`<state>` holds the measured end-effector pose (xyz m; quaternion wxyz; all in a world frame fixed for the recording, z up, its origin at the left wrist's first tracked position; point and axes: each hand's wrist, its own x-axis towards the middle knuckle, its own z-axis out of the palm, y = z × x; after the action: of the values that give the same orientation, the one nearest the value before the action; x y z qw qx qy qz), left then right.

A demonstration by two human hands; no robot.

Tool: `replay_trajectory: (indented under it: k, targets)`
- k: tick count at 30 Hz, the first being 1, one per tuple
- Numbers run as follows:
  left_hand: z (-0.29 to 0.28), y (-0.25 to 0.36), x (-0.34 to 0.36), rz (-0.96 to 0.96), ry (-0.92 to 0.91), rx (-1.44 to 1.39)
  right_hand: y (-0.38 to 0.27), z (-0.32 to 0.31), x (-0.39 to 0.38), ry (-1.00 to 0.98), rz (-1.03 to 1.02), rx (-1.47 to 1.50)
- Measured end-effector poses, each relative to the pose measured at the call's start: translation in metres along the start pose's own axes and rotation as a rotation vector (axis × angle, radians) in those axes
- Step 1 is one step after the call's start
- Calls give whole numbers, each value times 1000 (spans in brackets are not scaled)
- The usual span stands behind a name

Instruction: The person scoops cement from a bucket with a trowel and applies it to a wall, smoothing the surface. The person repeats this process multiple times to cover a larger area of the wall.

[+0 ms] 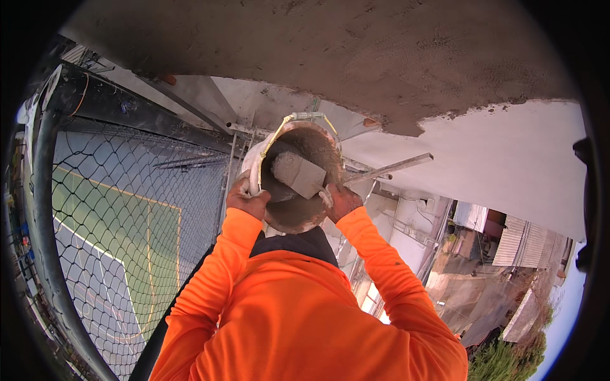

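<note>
Left hand (246, 200) is gripping the white mortar-caked bucket's rim (254, 166); right hand (341, 202) is clutching a grey flat trowel (298, 174) inside it. Grey wet plaster (381, 57) is covering part, white wall (508, 159) waiting.

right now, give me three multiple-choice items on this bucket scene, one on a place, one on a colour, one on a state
1. Where is the left hand?
A. on the bucket rim
B. on the chain-link fence
C. on the wall

2. What colour are the sleeves?
A. blue
B. orange
C. white

3. What state is the trowel in?
A. clean and dry
B. lying on the ground
C. coated in grey mortar, inside the bucket

Answers: 1 A, its fingers curl over the bucket's left edge. 2 B, both arms are bright orange. 3 C, the blade is grey with mortar, and the right hand is at its handle.
</note>
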<state>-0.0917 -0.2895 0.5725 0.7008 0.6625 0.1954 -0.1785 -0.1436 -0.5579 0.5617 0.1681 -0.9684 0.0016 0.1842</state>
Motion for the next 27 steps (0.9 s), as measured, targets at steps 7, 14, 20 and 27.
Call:
replay_trajectory:
  k: [7, 14, 20, 27]
  targets:
    - [-36, -29, 5, -132, 188, -99, 17, -79, 29, -166, -330, 284]
    - [-51, -44, -1, -154, 406, 136, 65, -186, 152, 329, 11, 666]
    - [-42, -24, 2, -85, 297, 25, 79, -156, 58, 483, -218, 328]
    - [2, -16, -6, 125, 235, 6, 5, -20, 35, -63, -105, -368]
